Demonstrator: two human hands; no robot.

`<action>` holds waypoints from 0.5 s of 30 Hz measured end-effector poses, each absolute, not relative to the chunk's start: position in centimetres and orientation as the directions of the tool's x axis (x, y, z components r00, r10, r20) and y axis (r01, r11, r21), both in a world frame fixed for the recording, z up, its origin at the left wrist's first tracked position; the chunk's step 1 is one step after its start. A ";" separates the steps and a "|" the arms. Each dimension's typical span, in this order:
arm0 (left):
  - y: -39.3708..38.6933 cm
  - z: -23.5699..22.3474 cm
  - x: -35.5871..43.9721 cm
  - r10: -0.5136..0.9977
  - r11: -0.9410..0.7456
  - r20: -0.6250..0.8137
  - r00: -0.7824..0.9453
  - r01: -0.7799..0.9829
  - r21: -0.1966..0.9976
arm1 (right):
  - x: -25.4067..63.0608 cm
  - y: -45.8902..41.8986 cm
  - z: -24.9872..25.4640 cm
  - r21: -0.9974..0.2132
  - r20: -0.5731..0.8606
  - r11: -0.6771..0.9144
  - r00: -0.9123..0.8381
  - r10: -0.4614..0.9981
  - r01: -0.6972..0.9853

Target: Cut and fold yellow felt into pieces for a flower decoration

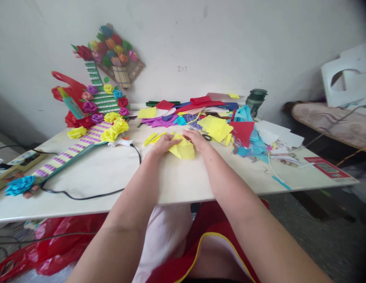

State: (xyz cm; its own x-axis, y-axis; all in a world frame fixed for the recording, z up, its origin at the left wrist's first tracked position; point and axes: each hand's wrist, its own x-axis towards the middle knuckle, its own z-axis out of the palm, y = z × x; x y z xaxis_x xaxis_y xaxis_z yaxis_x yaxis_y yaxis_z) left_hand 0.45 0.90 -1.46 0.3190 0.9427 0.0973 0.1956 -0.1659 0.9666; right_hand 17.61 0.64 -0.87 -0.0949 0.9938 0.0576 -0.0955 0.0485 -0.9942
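Above the front middle of the table, a folded piece of yellow paper [184, 150] is held between my two hands. My left hand [163, 145] grips its left side, with the thumb lying across the top. At the upper right edge, the fingers of my right hand [197, 138] pinch the same paper; their tips are partly hidden. Narrow yellow paper pieces [152, 138] lie just beyond my left hand. Black-handled scissors [207, 137] rest beside my right hand, and a stack of yellow sheets [216, 127] lies behind them.
A white glue gun [120, 142] with a black cord lies left of my hands. Paper-flower decorations [104, 103] stand at the back left. Coloured paper [162, 120] covers the back, with blue scraps [256, 146] at right, near a dark bottle [256, 100]. A power strip [19, 163] sits far left.
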 end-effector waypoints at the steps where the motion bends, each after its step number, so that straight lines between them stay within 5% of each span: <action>1: 1.0 -1.5 0.4 0.935 -0.153 0.093 0.341 0.154 0.976 | 17.8 0.7 -0.9 -0.996 0.049 0.040 -0.101 0.994 -0.085; 15: 1.8 -2.1 0.1 0.948 -0.177 0.135 0.289 0.124 0.976 | 17.8 0.5 -0.8 -0.988 0.140 0.145 -0.078 0.987 0.052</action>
